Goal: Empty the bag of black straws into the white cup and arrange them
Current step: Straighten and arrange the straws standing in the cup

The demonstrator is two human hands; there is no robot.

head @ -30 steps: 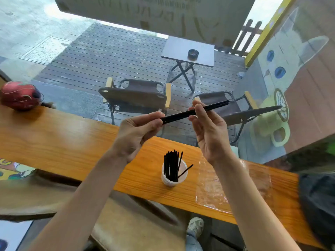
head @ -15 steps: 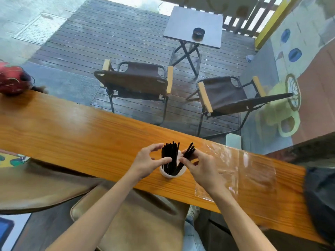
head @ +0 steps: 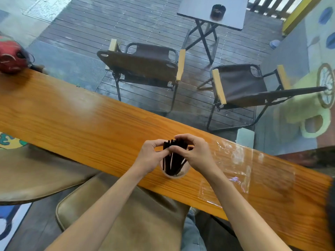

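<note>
- Standing bunched in the white cup (head: 174, 175), the black straws (head: 173, 160) rose above its rim, on the wooden counter (head: 90, 122).
- Left hand (head: 150, 156) pinched the straw tops with thumb and fingers.
- Right hand (head: 194, 153) closed around the bunch from the other side.
- Clear plastic bag (head: 233, 163) lay flat just right of the cup.

Both bare forearms reach forward and converge. The left hand (head: 150, 157) and right hand (head: 196, 153) sit close together, fingers curled inward, thumbs and fingertips pinched toward each other around a shared bundle.
</note>
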